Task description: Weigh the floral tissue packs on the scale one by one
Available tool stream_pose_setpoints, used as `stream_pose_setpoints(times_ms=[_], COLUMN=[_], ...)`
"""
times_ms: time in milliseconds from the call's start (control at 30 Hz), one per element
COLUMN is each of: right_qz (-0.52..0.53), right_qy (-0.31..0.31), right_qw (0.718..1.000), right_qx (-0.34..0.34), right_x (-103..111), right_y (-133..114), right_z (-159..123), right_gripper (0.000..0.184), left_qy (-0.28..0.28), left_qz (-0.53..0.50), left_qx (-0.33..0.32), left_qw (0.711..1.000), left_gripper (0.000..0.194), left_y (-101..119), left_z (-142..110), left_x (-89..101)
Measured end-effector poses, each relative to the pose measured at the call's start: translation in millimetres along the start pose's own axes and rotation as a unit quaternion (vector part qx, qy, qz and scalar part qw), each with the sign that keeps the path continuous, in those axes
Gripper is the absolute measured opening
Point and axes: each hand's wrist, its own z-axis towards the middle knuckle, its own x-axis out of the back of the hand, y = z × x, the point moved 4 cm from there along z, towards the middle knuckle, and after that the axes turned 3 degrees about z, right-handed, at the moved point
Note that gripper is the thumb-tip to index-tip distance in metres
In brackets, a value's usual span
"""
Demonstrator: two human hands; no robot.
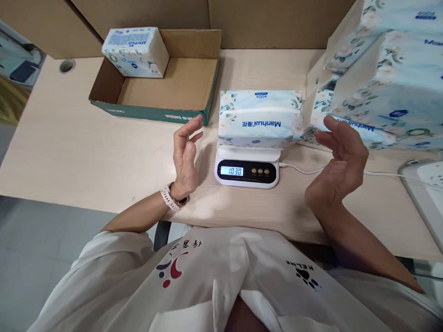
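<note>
A pale blue floral tissue pack [259,117] lies on a white digital scale [247,171] whose display reads 103.0. My left hand [185,153] hovers just left of the pack, fingers apart, holding nothing; a watch is on that wrist. On the other side of the pack my right hand [342,159] is raised with its fingers spread, also empty. Neither hand touches the pack.
An open cardboard box [195,100] at the back left holds one tissue pack [135,51] in its far corner. A stack of tissue packs [394,71] fills the right. The scale's white cable [382,174] runs right toward a power strip [439,187]. Cardboard walls stand behind the desk [79,150].
</note>
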Motion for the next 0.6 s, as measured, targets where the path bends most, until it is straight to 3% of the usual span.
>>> stream_pose_setpoints(times_ms=[67,133,367,600], right_qz=[0.003,0.010,0.036,0.069], right_qy=[0.008,0.005,-0.082,-0.108], right_qw=[0.998,0.996,0.995,0.991], right_qx=[0.066,0.088,0.035,-0.041], right_x=[0.4,-0.4,-10.2,-15.0], right_y=[-6.6,-9.9,-3.9,8.7], right_z=[0.3,1.0,2.8,-3.8], right_gripper=[0.060,0.057,0.064,0.065], left_qy=[-0.002,-0.006,-0.021,-0.092], left_qz=[0.000,0.004,0.005,-0.003], left_qx=[0.004,0.011,0.024,0.063], left_qw=[1.000,1.000,0.999,0.994], left_gripper=[0.053,0.054,0.058,0.066], left_y=[-1.5,-3.5,-6.0,-15.0], left_z=[0.2,0.4,1.4,-3.1], left_x=[0.4,1.2,3.2,-2.9])
